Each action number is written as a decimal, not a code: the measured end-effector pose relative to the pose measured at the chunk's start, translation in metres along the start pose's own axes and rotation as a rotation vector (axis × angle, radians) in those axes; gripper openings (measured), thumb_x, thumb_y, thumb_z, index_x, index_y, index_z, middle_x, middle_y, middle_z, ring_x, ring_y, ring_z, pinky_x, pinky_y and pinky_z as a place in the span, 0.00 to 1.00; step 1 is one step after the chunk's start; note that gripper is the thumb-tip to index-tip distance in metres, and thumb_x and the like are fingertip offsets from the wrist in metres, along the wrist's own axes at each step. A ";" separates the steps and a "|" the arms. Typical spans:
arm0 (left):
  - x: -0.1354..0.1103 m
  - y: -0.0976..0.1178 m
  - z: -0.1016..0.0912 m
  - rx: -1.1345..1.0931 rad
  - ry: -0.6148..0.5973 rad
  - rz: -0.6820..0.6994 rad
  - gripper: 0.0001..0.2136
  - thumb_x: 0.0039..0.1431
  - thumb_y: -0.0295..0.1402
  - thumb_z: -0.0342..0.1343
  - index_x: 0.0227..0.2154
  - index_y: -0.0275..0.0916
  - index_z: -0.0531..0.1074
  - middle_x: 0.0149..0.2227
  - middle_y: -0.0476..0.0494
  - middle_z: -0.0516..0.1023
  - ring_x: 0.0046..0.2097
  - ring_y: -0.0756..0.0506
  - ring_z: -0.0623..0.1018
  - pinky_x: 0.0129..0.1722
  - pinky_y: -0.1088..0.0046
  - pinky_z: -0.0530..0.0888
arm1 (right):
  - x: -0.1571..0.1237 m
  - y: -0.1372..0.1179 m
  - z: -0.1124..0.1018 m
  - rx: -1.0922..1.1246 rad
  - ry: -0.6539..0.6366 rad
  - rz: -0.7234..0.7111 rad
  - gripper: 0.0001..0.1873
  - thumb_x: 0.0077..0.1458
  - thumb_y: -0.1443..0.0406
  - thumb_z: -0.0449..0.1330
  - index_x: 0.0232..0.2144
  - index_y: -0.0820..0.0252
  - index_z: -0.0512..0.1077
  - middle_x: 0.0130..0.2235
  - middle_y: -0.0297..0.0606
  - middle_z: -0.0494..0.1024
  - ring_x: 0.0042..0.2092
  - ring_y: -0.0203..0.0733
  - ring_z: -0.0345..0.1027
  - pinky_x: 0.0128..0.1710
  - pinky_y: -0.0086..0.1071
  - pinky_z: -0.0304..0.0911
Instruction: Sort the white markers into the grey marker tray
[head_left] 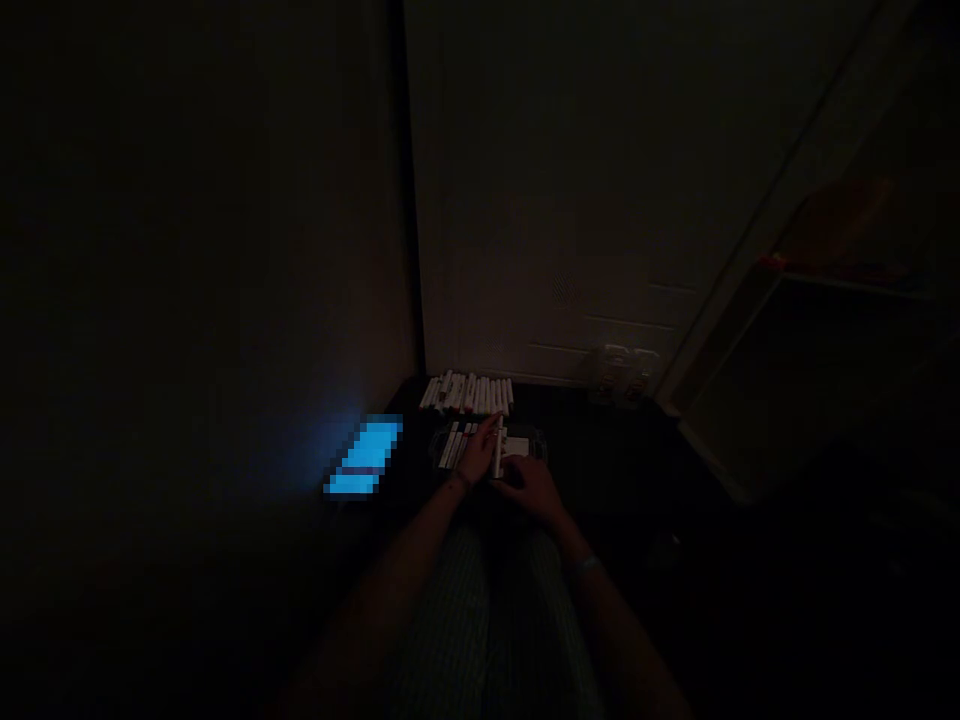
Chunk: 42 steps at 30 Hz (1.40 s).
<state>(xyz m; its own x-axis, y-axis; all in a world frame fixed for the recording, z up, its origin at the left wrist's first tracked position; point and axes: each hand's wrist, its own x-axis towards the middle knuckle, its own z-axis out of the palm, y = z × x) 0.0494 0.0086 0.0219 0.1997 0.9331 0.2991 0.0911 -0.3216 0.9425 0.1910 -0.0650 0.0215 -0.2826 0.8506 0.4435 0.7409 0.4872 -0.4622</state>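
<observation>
The scene is very dark. A white marker [498,450] stands out between my two hands, its length pointing away from me. My left hand [478,455] has its fingertips at the marker's far end, and my right hand [531,482] curls its fingers round the near end. Under my hands is a clear tray [435,440], its rim only faintly visible. Several white markers [451,446] lie side by side in its left part, partly covered by my left hand. A pale flat patch [517,446] shows in its right part.
Behind the tray lies a row of several white markers [469,394] near the wall. A glowing blue pixelated screen [365,457] is at the left. Clear plastic packaging [626,375] leans against the wall at the right, near a shelf-like frame [716,460].
</observation>
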 end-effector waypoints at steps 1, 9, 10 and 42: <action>0.000 0.000 0.000 0.013 -0.002 0.008 0.23 0.57 0.39 0.43 0.55 0.40 0.55 0.31 0.47 0.71 0.26 0.53 0.69 0.25 0.78 0.68 | 0.000 -0.001 -0.001 -0.001 -0.001 0.001 0.21 0.48 0.51 0.56 0.42 0.55 0.66 0.38 0.35 0.72 0.40 0.39 0.63 0.41 0.30 0.53; -0.003 0.002 -0.001 0.008 -0.049 0.018 0.25 0.57 0.39 0.43 0.58 0.43 0.48 0.35 0.47 0.73 0.25 0.54 0.68 0.26 0.78 0.67 | 0.001 0.001 0.003 -0.031 -0.004 -0.021 0.20 0.48 0.52 0.56 0.41 0.55 0.66 0.37 0.34 0.72 0.39 0.39 0.63 0.41 0.31 0.53; -0.002 0.001 -0.001 0.007 -0.047 0.013 0.26 0.57 0.39 0.44 0.58 0.43 0.46 0.33 0.48 0.72 0.25 0.54 0.68 0.26 0.78 0.67 | 0.001 0.002 0.004 -0.038 -0.003 -0.022 0.20 0.48 0.52 0.56 0.41 0.55 0.66 0.37 0.34 0.72 0.39 0.39 0.63 0.41 0.31 0.53; 0.011 -0.025 0.001 0.008 0.064 0.007 0.18 0.51 0.43 0.49 0.39 0.36 0.68 0.38 0.43 0.74 0.40 0.47 0.73 0.42 0.69 0.69 | 0.003 0.006 0.008 -0.085 0.000 0.001 0.19 0.48 0.51 0.56 0.39 0.56 0.66 0.34 0.34 0.72 0.37 0.38 0.62 0.38 0.29 0.52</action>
<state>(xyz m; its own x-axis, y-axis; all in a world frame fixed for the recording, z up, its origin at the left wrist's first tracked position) 0.0506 0.0269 0.0014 0.1380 0.9391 0.3146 0.0978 -0.3290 0.9392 0.1891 -0.0577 0.0140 -0.2817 0.8510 0.4431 0.7904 0.4677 -0.3956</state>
